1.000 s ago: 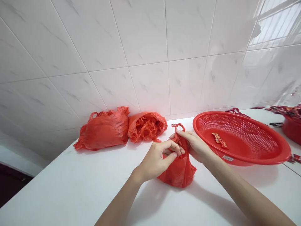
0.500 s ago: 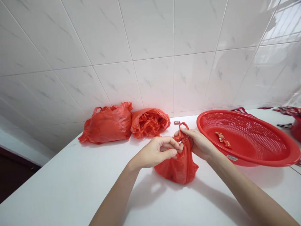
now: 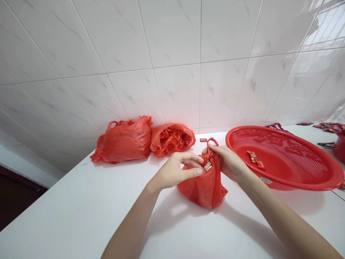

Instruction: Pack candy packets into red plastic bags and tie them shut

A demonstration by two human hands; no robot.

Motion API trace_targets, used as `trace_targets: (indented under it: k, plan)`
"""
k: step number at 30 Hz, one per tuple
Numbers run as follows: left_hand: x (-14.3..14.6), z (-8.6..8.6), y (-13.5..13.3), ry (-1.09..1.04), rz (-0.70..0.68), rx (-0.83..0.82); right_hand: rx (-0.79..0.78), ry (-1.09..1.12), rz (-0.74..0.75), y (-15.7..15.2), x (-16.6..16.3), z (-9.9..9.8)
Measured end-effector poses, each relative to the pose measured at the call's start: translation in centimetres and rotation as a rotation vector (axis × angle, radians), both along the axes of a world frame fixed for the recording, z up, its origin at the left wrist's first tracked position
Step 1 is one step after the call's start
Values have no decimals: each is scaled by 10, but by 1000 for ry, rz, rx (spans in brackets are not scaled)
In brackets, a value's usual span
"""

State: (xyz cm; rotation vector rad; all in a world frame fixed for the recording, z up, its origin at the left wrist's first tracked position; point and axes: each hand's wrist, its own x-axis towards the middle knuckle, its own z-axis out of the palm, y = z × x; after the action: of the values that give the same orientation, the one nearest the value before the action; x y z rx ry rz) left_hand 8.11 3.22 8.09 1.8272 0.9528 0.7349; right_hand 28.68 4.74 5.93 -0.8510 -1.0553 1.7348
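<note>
The small red bag sits on the surface between your hands. Your left hand has closed in, now pinching its neck, while your right hand grips the twisted handles. Right of them, the red basket holds one small packet. Beyond your left hand lie two stuffed red bags.

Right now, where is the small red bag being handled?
In the head view, the small red bag sits on the white counter near the middle, pinched at its top by the left hand and right hand, just left of the red basket.
</note>
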Motion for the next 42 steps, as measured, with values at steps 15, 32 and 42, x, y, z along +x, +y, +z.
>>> trace_targets:
  k: [15, 32, 42]
  plan:
    - [21, -18, 4, -144, 4, -15, 509, -426, -106, -31, -4, 16]
    - [14, -14, 10, -512, 150, -163, 790, -623, -170, -33, 5, 12]
    - [14, -12, 10, -586, 221, -195, 980, -612, -255, -28, 5, 8]
